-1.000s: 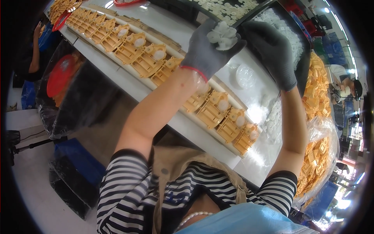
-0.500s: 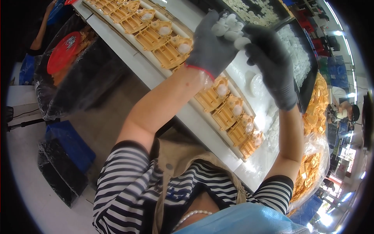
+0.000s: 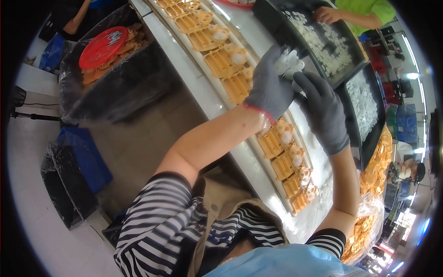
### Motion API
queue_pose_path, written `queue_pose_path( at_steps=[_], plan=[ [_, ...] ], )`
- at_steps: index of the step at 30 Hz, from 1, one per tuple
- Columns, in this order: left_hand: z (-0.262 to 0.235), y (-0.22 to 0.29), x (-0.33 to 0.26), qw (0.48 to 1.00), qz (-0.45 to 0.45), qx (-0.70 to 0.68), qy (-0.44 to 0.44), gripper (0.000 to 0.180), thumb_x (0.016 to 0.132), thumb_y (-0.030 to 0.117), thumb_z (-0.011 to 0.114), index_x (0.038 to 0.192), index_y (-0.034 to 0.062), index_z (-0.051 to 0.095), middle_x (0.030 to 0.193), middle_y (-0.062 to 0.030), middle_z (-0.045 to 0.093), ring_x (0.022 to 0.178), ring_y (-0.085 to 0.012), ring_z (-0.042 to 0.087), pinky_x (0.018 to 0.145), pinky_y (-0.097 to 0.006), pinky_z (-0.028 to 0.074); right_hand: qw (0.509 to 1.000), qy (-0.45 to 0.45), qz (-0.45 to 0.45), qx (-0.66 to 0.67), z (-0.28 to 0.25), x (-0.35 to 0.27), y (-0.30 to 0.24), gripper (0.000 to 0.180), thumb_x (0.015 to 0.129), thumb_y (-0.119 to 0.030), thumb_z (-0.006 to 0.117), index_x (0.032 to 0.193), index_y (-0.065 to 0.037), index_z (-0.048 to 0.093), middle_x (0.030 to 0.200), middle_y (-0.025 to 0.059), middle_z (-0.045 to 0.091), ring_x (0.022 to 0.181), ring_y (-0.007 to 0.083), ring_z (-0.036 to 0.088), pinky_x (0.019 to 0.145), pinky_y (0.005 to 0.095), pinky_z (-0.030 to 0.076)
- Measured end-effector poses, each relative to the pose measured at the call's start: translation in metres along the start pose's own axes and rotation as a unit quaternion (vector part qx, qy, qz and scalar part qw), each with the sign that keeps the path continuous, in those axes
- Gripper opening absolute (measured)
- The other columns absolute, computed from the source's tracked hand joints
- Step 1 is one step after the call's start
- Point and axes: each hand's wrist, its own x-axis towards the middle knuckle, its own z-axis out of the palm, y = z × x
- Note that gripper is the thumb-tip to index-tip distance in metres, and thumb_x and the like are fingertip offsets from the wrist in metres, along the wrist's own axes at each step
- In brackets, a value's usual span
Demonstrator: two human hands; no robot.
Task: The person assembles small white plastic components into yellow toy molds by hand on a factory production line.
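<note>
Discs (image 3: pixel 290 62): round, milky white, bunched, clasped in your left hand (image 3: pixel 271 88); your right hand (image 3: pixel 322 113) alongside, grip unclear.

Housings (image 3: pixel 222 63) lay in a row on the bench (image 3: pixel 244 158) before you. Ahead right stood a tray (image 3: pixel 266 19) of discs (image 3: pixel 338 56), second tray (image 3: pixel 368 147) beside it. Bag (image 3: pixel 370 201) of parts (image 3: pixel 359 233) sat right; bin (image 3: pixel 121 98) left, plate (image 3: pixel 102 50) on its contents (image 3: pixel 134 34).

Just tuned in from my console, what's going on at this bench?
A gloved person holds a cluster of white discs in the left hand, with the right hand close beside it. A row of orange parts lies along the bench, several carrying whitish round pieces. A co-worker's hand is at a black tray.
</note>
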Motion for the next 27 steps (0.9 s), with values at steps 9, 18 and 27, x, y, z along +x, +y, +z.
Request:
queue_pose_path(
  at_steps=[9,18,27],
  plan=[
    [-0.016,0.072,-0.011,0.993,0.058,-0.061,-0.082,0.032,0.102,0.031,0.038,0.109,0.0034,0.053,0.106,-0.0126,0.058,0.104,-0.0256,0.056,0.099,-0.042,0.044,0.993,-0.003,-0.044,0.107,0.012,0.071,-0.010,0.039,0.076,-0.013,0.074,0.113,-0.011,0.064,0.105,0.0120,0.064,0.087,0.0301,0.066,0.075,0.0362,0.055],
    [-0.044,0.163,-0.041,0.988,0.152,0.002,0.037,0.031,0.096,0.030,0.052,0.113,0.0036,0.055,0.109,-0.0118,0.059,0.103,-0.0263,0.057,0.102,-0.047,0.044,0.957,-0.079,0.014,0.278,0.078,0.164,0.027,0.039,0.081,-0.012,0.073,0.119,-0.011,0.065,0.106,0.0074,0.069,0.091,0.0168,0.064,0.085,0.0300,0.053],
    [-0.063,0.177,-0.031,0.991,0.133,0.009,0.023,0.034,0.096,0.030,0.051,0.116,0.0036,0.054,0.113,-0.0111,0.058,0.109,-0.0254,0.056,0.106,-0.049,0.041,0.977,-0.104,-0.108,0.150,0.136,0.197,0.043,0.034,0.082,-0.012,0.070,0.115,-0.011,0.065,0.105,0.0100,0.069,0.092,0.0255,0.067,0.086,0.0344,0.052]
  ],
)
